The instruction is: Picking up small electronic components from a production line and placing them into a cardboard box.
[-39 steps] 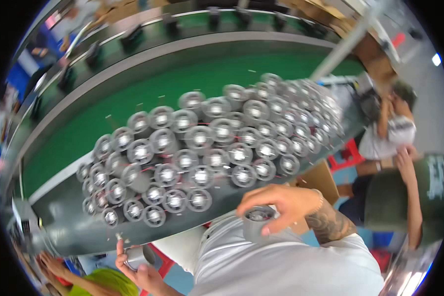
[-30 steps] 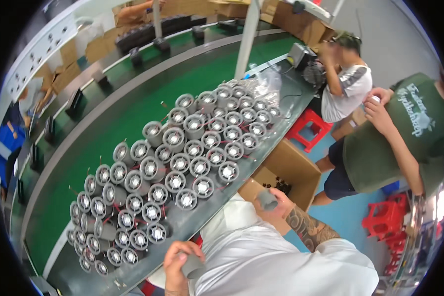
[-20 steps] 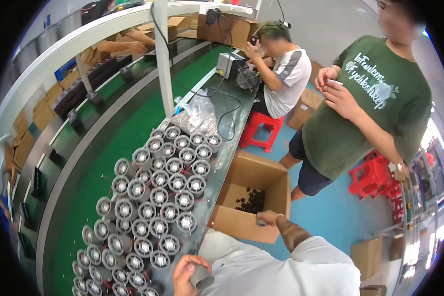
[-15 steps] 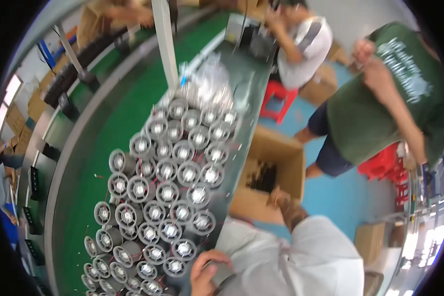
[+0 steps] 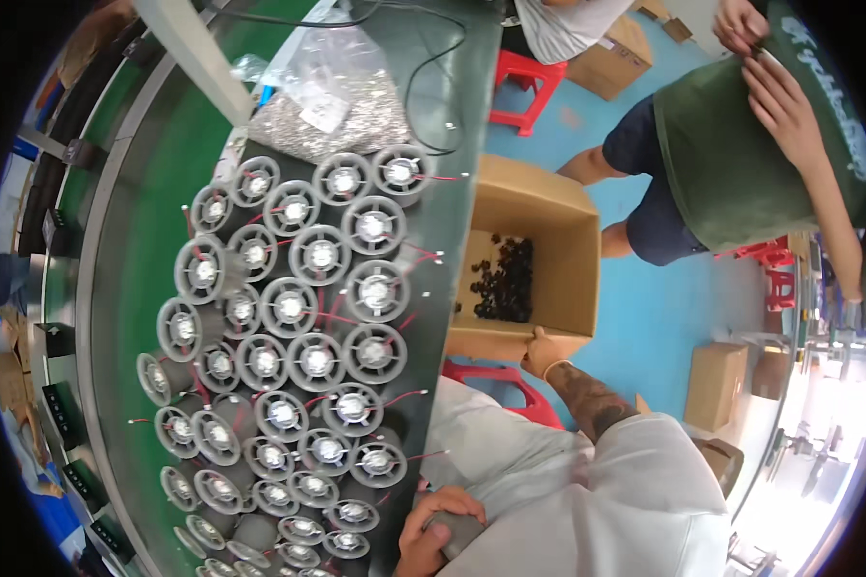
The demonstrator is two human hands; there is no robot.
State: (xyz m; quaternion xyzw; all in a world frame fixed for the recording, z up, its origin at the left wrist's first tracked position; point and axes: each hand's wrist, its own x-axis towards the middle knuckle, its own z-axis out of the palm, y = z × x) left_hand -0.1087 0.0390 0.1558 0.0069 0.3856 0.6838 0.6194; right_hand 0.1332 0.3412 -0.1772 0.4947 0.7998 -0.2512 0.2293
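Observation:
My left hand (image 5: pixel 439 527) is closed around a grey cylindrical housing (image 5: pixel 460 535), low in the view beside the bench edge. My right hand (image 5: pixel 546 354) grips the near rim of an open cardboard box (image 5: pixel 573 207), its fingers curled over the edge. Small black parts (image 5: pixel 506 281) lie inside the box. To the left, many grey round housings (image 5: pixel 318 254) stand or lean close together on the green belt and bench. Each has a spoked ring with a bright centre, and red wires (image 5: pixel 423 254) come out of several.
A clear plastic bag of small metallic pieces (image 5: pixel 337 111) lies behind the housings, near a white post (image 5: pixel 194 60) and a black cable. A person in a green shirt (image 5: pixel 731 163) stands beyond the box. Red stools (image 5: pixel 524 88) and cardboard cartons (image 5: pixel 717 385) are on the blue floor.
The view has shifted, showing the box interior and the bag of metallic pieces more fully. My right hand stays at the box's near edge; my left still holds the grey housing.

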